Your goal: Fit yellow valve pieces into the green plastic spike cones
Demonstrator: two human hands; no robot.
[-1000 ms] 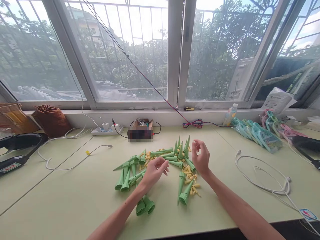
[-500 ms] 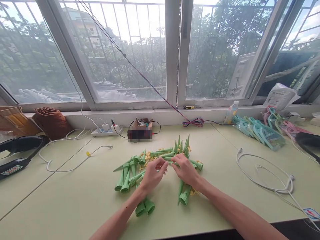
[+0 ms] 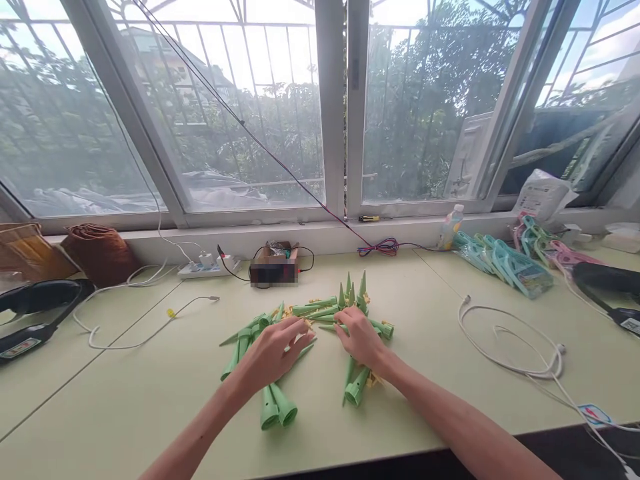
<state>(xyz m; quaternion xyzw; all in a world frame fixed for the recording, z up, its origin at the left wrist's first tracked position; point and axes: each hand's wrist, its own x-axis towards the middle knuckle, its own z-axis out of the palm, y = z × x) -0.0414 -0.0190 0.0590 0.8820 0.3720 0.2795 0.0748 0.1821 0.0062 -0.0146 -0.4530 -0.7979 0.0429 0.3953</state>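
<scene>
Green tapered plastic spikes with hollow, ridged socket ends lie in a loose pile on the table. My left hand (image 3: 277, 348) reaches over the left part of the pile, its fingers stretched forward and the thumb apart. Below its thumb a spike tip (image 3: 306, 349) pokes out to the right. My right hand (image 3: 359, 335) is curled at the right part, closed over a green spike (image 3: 327, 327) whose tip points left; its grip is partly hidden. Behind that hand several spikes (image 3: 352, 293) stand point up. Small yellow plastic pieces (image 3: 371, 381) are scattered among the spikes.
Two spikes (image 3: 278, 408) lie nearer the front edge. At the back are a power strip (image 3: 205, 267), a small box (image 3: 276, 253), a coiled red-and-black wire (image 3: 379, 247) and a bottle (image 3: 451, 227). Bagged turquoise items (image 3: 510, 263) and a white cable (image 3: 505, 364) are on the right.
My left hand has moved left and away from my right hand, and its fingers have spread. The right hand keeps its place at the spikes. The view has shifted slightly.
</scene>
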